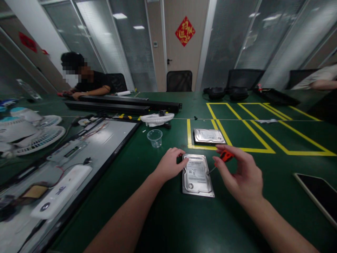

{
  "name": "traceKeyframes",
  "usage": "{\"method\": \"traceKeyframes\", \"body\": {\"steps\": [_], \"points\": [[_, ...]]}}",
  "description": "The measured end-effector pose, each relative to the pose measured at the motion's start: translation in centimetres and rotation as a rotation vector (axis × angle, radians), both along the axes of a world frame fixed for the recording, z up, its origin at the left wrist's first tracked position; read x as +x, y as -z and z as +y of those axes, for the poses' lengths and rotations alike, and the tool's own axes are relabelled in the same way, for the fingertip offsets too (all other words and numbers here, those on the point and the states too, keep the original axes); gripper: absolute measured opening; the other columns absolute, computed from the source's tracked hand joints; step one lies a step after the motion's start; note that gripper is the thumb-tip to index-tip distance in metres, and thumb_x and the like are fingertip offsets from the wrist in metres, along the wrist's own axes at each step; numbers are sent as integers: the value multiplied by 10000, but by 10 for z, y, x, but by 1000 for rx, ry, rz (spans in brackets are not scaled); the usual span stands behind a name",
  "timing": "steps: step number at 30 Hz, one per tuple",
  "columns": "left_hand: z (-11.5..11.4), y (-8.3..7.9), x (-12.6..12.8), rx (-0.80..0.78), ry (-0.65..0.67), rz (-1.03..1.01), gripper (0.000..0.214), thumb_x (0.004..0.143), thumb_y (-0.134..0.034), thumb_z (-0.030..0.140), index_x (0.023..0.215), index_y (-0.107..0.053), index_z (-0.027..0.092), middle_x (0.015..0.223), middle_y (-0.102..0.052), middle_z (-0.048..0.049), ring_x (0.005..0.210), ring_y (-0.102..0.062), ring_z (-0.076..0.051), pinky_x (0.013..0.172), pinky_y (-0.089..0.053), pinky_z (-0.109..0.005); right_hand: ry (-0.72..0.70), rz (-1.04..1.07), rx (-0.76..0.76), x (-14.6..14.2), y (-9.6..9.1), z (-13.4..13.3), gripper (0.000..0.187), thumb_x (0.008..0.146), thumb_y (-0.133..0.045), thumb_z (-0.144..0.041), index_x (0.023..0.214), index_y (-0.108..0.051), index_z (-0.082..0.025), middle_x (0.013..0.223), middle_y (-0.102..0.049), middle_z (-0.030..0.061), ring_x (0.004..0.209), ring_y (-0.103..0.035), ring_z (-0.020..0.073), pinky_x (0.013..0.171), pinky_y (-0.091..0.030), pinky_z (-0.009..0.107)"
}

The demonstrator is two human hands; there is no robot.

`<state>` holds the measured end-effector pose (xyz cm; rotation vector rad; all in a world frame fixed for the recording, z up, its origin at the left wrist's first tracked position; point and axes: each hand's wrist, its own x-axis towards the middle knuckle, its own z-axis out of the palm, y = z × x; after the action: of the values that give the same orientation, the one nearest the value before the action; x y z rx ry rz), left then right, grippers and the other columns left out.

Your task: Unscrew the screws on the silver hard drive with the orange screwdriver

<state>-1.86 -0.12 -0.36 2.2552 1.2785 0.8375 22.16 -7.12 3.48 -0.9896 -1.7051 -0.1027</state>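
A silver hard drive (197, 177) lies flat on the green table in front of me. My left hand (172, 163) grips its upper left edge between thumb and fingers. In my right hand (240, 172) is a screwdriver (225, 155) with a red and black handle, pinched between thumb and fingertips. The tilted shaft reaches down to the right edge of the drive, where the tip seems to touch. Just beyond, a second hard drive (209, 135) rests by the yellow tape. A clear plastic cup (155, 138) stands beyond my left hand.
At the left lies a large flat panel (116, 133) bearing a white power strip (61, 191), with white fan parts (39, 130) beside it. Long black bars (113, 106) lie farther back. A phone (319, 191) is at right. Two other people sit at the table.
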Motion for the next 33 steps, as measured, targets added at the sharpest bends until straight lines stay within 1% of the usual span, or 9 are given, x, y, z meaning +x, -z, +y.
{"method": "traceKeyframes", "body": {"steps": [4, 7, 12, 14, 18, 20, 23, 28, 33], "points": [[0, 0, 0, -1, 0, -2, 212, 965, -645, 354, 1073, -726, 190, 1026, -705, -77, 1011, -633, -253, 907, -517, -404, -56, 132, -42, -3, 4, -1, 677, 835, -768, -110, 1426, -481, -275, 1292, -705, 113, 1060, -746, 259, 935, -621, 503], [-1, -1, 0, 0, 2, -6, 209, 967, -642, 349, 1075, -725, 191, 1037, -705, -79, 1015, -633, -254, 910, -517, -406, -76, 181, -51, -3, 6, -2, 683, 819, -763, -90, 1415, -481, -270, 1301, -691, 121, 1086, -733, 272, 947, -610, 521], [-1, -2, 0, -14, 2, -2, 211, 965, -644, 349, 1075, -727, 189, 1044, -706, -83, 1027, -633, -258, 917, -516, -408, -72, 93, -45, 1, 3, -3, 565, 878, -667, -101, 1413, -552, -241, 1318, -659, 144, 1211, -660, 321, 1001, -555, 575], [-1, -2, 0, -15, -1, 0, 217, 964, -645, 352, 1082, -728, 190, 1033, -704, -79, 1018, -632, -255, 913, -514, -406, -49, 45, -13, 3, 0, -2, 539, 894, -648, -108, 1412, -566, -237, 1299, -656, 146, 1228, -633, 324, 1009, -536, 578], [-1, -2, 0, -12, -8, -1, 214, 964, -645, 353, 1080, -729, 195, 1030, -703, -74, 1010, -632, -251, 911, -512, -401, 11, -24, 84, 2, -6, 0, 610, 799, -810, -122, 1360, -606, -247, 1157, -648, 111, 1036, -657, 269, 867, -574, 469], [-1, -2, 0, -12, -8, -5, 214, 961, -649, 353, 1078, -730, 193, 1033, -702, -74, 1012, -631, -251, 916, -511, -399, 43, -42, 119, 1, -8, 0, 613, 773, -841, -116, 1333, -628, -244, 1120, -641, 103, 988, -656, 253, 820, -575, 435], [-2, -3, 0, -14, -4, -9, 218, 960, -651, 354, 1081, -729, 191, 1040, -704, -77, 1019, -630, -252, 921, -511, -400, 31, -30, 110, 0, -7, -1, 601, 786, -812, -92, 1340, -631, -240, 1145, -659, 111, 1020, -667, 263, 846, -579, 444], [-1, -1, 0, -16, -2, 3, 226, 960, -652, 361, 1077, -728, 183, 1043, -705, -79, 1022, -628, -254, 910, -514, -404, -44, 21, -1, 0, -1, -2, 609, 849, -725, -83, 1416, -566, -240, 1238, -689, 124, 1110, -695, 291, 970, -564, 518], [0, 0, -1, -7, -1, 1, 225, 962, -650, 359, 1084, -726, 186, 1044, -704, -78, 1026, -628, -255, 914, -512, -405, -5, -18, 59, 0, -4, 1, 687, 787, -839, -135, 1403, -559, -253, 1173, -686, 104, 1051, -697, 277, 919, -582, 485]]}}
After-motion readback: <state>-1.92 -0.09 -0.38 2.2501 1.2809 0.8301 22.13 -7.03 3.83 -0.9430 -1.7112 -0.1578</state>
